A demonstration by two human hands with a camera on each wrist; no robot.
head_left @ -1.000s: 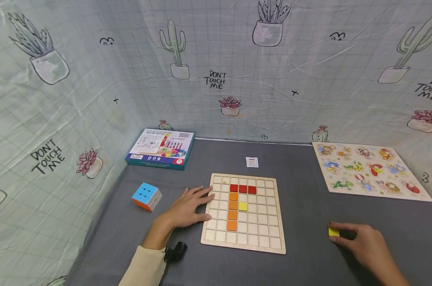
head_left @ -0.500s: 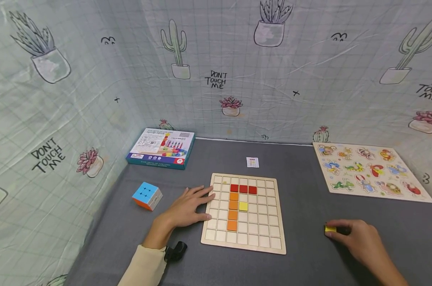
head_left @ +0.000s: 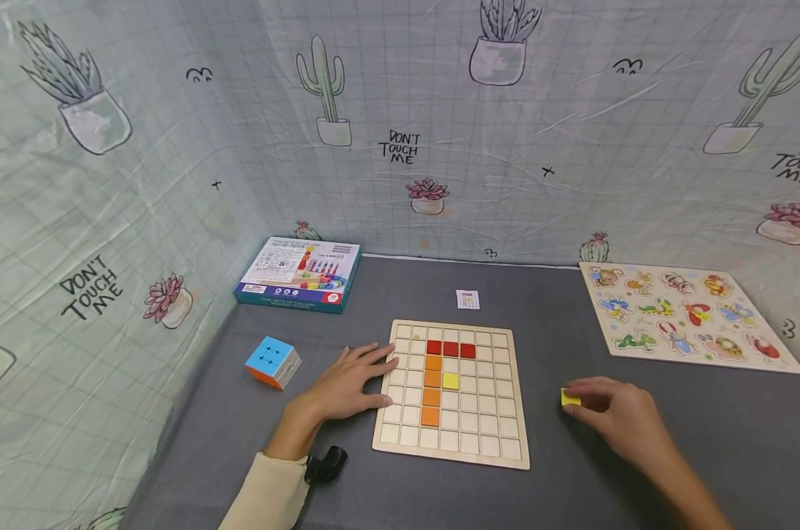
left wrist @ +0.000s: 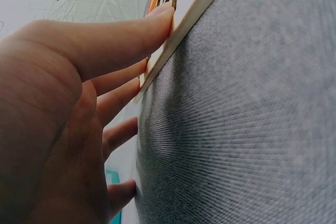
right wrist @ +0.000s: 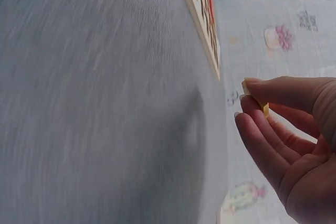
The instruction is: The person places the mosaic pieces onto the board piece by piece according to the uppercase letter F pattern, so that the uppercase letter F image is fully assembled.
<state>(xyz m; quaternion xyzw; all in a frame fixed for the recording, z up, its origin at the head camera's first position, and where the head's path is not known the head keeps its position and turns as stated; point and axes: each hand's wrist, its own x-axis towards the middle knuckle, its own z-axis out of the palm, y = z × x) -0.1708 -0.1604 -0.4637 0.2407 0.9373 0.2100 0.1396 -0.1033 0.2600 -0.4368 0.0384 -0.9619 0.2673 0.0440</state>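
My right hand (head_left: 614, 412) pinches a small yellow square tile (head_left: 570, 397) between thumb and fingers, to the right of a wooden grid board (head_left: 484, 460). In the right wrist view the yellow tile (right wrist: 257, 97) shows edge-on between the fingertips, raised over the grey cloth. With fingers spread, my left hand (head_left: 348, 386) rests at the board's left edge; the left wrist view has its thumb (left wrist: 152, 24) on the board's rim. Set in the grid are a row of red tiles (head_left: 450, 350), a column of orange tiles (head_left: 431, 379) and one yellow tile (head_left: 450, 380).
Behind the board lies a small printed card (head_left: 468, 299). A puzzle cube (head_left: 273, 362) sits left of my left hand, with a boxed toy set (head_left: 298, 274) beyond it. An insect picture board (head_left: 687, 316) lies at the back right, near the curtain wall (head_left: 505, 162).
My right hand, still pinching the yellow tile, has moved left and slightly away from me, toward the board. The left hand and the tiles on the board stay as they were.
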